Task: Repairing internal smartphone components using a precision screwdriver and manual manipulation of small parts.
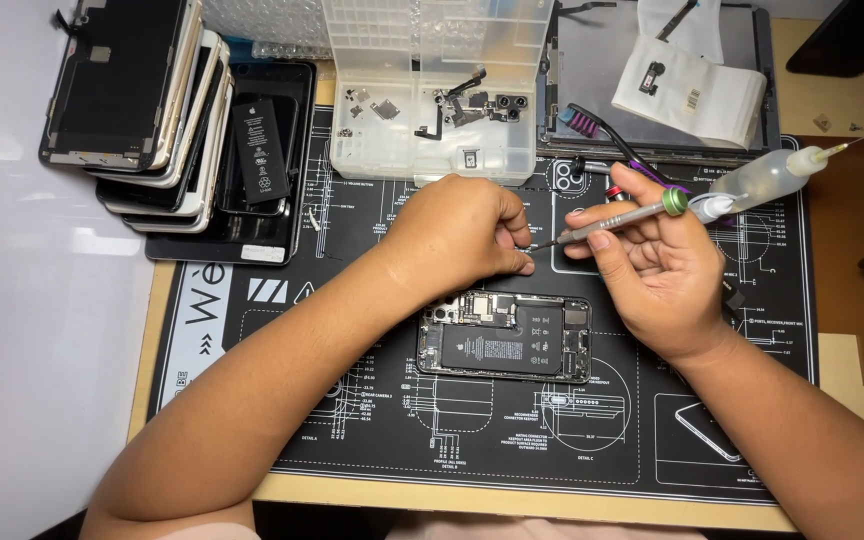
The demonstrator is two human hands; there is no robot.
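I pinch something too small to make out in my left hand (457,238) and bring it to the tip of the screwdriver (617,217) closed in my right hand (657,270), just above the opened phone (504,338) lying flat on the mat (712,420).

A matt black rubbery work mat (552,430) covers the pale wooden desk (852,360). On the mat, the opened phone (504,337) shows bare metal; above the phone, a clear glossy plastic parts box (432,90); the screwdriver (620,218) looks like brushed metal.
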